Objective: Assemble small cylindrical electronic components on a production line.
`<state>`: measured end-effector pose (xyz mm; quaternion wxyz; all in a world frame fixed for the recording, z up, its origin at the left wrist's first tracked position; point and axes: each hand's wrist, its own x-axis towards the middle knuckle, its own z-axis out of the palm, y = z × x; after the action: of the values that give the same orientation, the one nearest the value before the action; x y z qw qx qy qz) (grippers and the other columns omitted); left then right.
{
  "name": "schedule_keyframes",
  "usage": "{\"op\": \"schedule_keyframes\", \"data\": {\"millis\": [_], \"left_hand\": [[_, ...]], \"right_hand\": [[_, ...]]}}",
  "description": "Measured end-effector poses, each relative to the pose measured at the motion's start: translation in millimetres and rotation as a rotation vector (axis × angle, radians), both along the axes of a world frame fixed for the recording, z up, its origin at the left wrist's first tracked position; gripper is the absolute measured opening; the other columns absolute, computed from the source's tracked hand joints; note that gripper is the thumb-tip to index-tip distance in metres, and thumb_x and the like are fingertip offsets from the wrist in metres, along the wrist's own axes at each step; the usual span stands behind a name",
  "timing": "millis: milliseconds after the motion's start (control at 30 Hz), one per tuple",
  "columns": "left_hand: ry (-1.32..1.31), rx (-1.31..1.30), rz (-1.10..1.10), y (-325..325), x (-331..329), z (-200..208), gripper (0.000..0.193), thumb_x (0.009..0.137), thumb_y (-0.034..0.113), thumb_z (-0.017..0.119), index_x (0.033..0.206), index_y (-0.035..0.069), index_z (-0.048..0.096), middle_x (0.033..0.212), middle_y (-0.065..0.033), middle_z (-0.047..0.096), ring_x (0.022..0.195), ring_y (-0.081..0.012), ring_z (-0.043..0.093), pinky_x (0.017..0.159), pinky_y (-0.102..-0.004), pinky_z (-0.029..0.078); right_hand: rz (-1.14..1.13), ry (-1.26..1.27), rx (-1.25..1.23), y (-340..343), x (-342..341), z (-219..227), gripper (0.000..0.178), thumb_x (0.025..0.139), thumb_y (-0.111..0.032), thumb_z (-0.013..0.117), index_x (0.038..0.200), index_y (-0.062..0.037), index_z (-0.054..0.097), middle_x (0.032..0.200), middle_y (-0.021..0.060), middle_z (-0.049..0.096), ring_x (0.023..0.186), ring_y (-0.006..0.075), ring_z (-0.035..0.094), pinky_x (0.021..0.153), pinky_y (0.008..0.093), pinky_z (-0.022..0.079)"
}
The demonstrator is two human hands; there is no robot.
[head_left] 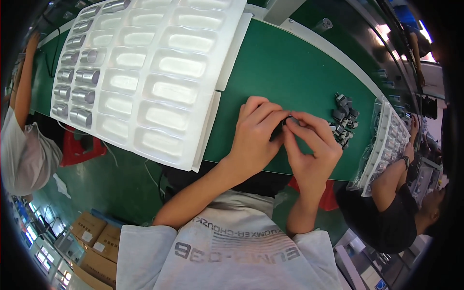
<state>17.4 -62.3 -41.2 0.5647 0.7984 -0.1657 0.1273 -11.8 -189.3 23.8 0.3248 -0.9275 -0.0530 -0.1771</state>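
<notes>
Over the green mat, my left hand [256, 133] and my right hand [313, 145] meet with their fingers bent in a pinch. Between the fingertips is a small dark part [285, 122], mostly hidden, so its kind does not show. To the right of my right hand lies a loose pile of small grey and black parts [344, 116]. Left of my left hand sits a large white plastic tray [137, 92] with oblong hollows. Silver cylinders [82, 95] fill several hollows at its left side; the hollows nearer my hand hold nothing.
The green work surface [285, 63] has a pale raised edge along its far side. A second white tray [382, 145], with clear plastic film around it, stands at the right beside a person in black. Another person is at the left edge. Cardboard boxes [99, 241] stand at lower left.
</notes>
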Motion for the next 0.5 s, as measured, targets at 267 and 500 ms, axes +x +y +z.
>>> {"op": "schedule_keyframes", "data": {"millis": [267, 500], "left_hand": [[0.008, -0.009, -0.008, 0.8, -1.4, -1.6, 0.04, 0.063, -0.007, 0.08, 0.101, 0.004, 0.075, 0.101, -0.0066, 0.072, 0.097, -0.0292, 0.062, 0.081, -0.0382, 0.054], [0.001, -0.011, 0.001, 0.9, -2.2, -0.4, 0.039, 0.063, -0.007, 0.08, 0.1, 0.004, 0.075, 0.1, -0.0067, 0.071, 0.097, -0.0292, 0.062, 0.081, -0.0387, 0.054]], "right_hand": [[-0.021, -0.019, 0.008, 1.6, -6.5, -1.0, 0.024, 0.073, 0.009, 0.08, 0.095, 0.0018, 0.079, 0.104, 0.0122, 0.076, 0.088, 0.0225, 0.072, 0.081, 0.0317, 0.058], [-0.038, -0.053, -0.011, 6.9, -8.4, -2.8, 0.025, 0.073, 0.011, 0.079, 0.097, 0.0021, 0.079, 0.105, 0.0119, 0.075, 0.09, 0.0217, 0.071, 0.081, 0.0311, 0.058]]}}
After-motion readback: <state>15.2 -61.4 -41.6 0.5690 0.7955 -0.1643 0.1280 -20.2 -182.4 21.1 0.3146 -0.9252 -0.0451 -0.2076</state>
